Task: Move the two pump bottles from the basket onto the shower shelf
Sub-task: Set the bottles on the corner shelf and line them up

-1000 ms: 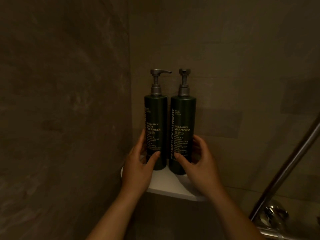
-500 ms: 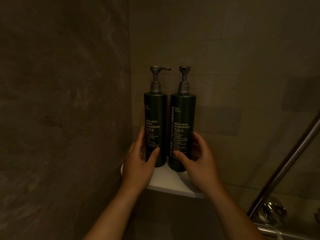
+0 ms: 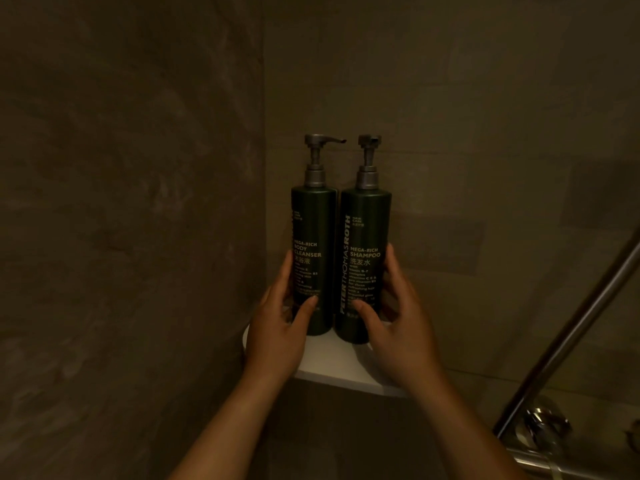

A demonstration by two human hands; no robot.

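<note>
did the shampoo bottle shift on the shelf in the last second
No. The shampoo bottle stands at the same spot on the white shelf, close beside the body cleanser bottle; only the camera view drifted slightly.

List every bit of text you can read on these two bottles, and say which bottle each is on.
"MEGA-RICH BODY CLEANSER": left bottle, in the left hand.
"PETER THOMAS ROTH", running vertically: right bottle, in the right hand.
"MEGA-RICH SHAMPOO": right bottle.
"洗发水": right bottle, under SHAMPOO.
Chinese line under CLEANSER, small top labels and lower fine print on both: too blurred to read.
</note>
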